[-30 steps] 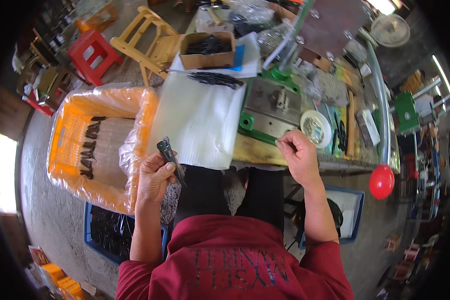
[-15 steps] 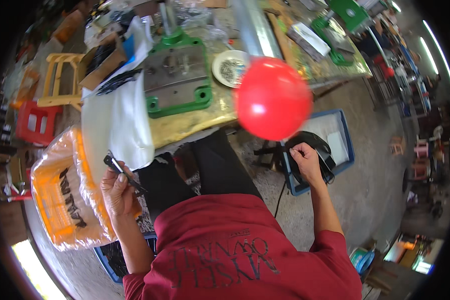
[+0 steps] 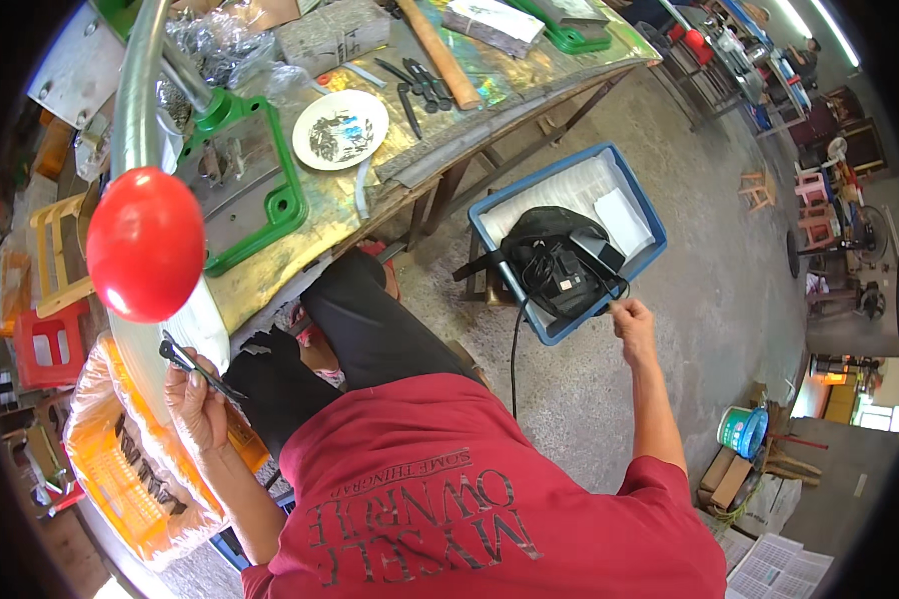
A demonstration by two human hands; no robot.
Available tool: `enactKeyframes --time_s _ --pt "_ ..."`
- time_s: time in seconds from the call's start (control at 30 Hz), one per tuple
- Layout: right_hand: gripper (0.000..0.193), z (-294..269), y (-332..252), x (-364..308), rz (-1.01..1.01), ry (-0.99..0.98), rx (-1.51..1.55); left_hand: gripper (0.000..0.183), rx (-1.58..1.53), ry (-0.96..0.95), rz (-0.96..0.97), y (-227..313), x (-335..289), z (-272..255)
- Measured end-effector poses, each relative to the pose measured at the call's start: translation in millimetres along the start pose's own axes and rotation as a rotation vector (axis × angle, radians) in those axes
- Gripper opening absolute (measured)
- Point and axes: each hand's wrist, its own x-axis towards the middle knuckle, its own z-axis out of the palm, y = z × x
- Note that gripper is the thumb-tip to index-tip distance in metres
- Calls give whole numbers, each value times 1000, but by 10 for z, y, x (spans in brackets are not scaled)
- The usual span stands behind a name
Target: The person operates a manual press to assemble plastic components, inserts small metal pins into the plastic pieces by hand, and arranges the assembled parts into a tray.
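Note:
My left hand (image 3: pixel 198 401) is closed, pinching a slim black part with a silvery strip (image 3: pixel 192 363), slanted across the fingers. It is beside my left thigh, just below the big red ball knob (image 3: pixel 147 245) of a hand press lever. Behind the knob is the press's green-rimmed base plate (image 3: pixel 232 185), on the bench. My right hand (image 3: pixel 633 327) is out to the right with thumb and fingers pressed together; what they hold, if anything, is too small to make out. Closest to it is the near right side of a blue tray (image 3: pixel 659 240) containing a black bag (image 3: pixel 541 232).
The worn workbench (image 3: pixel 410 150) bears a white plate (image 3: pixel 315 150) of small metal pieces, a wooden-handled tool (image 3: pixel 438 55) and several black parts (image 3: pixel 425 85). To the left stand a plastic-lined orange basket (image 3: pixel 120 489) and a red stool (image 3: pixel 50 344). A black cord (image 3: pixel 514 359) hangs from the tray.
My view has swung to the right, so the red knob and press sit farther left. My right hand has come away from in front of the bag. My left hand still holds the black part.

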Motion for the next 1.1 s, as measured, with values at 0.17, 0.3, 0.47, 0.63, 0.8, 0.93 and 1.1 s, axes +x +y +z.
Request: enactKeyframes --time_s 0.17,0.3,0.47,0.63,0.8,0.93,1.1 --pt "10 -719 716 111 243 344 -124 31 -25 -10 -10 -12 -50 -95" --pt "9 -1219 1590 100 382 526 -439 31 -39 10 -9 -15 -86 -217" --pt "20 -1106 1826 -22 361 429 -709 30 -4 75 15 37 -156 -208" --pt "34 -1131 2300 -47 366 373 -728 28 -26 33 16 56 -102 -121" --pt "36 -901 1850 -53 390 226 -1006 30 -9 61 14 72 -145 -145" --pt "42 -940 1907 -121 403 145 -1059 30 -5 56 32 58 -115 -65" --pt "35 -941 1871 -66 380 176 -960 27 -25 43 44 55 -109 -28"
